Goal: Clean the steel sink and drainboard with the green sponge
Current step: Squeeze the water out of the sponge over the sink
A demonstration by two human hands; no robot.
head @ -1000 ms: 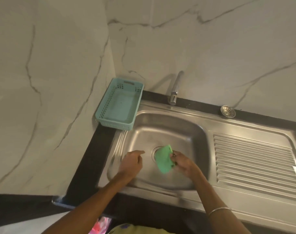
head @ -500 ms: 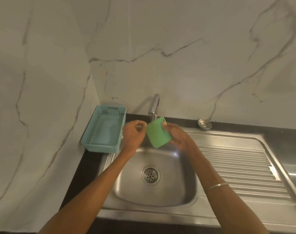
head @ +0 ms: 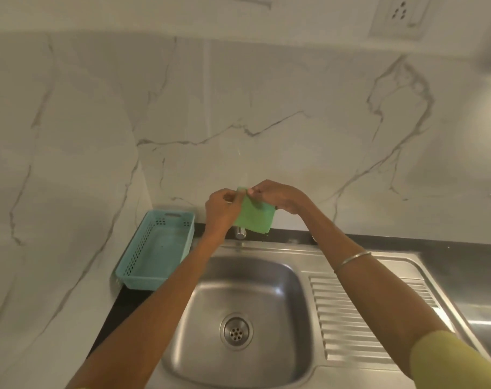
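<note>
Head view, left hand [head: 221, 209] and right hand [head: 278, 199] both pinching green sponge [head: 255, 219] above steel sink [head: 238, 290], drainboard [head: 359, 318] alongside

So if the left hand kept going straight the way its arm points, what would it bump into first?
Probably the marble wall. The left hand reaches up and away over the sink, holding the green sponge, and the wall is what shows beyond it. The tap sits lower. Depth is hard to judge.

Single head view, close above the sink [head: 238, 282], facing forward-down toward the perhaps distorted marble wall [head: 238, 108].
</note>
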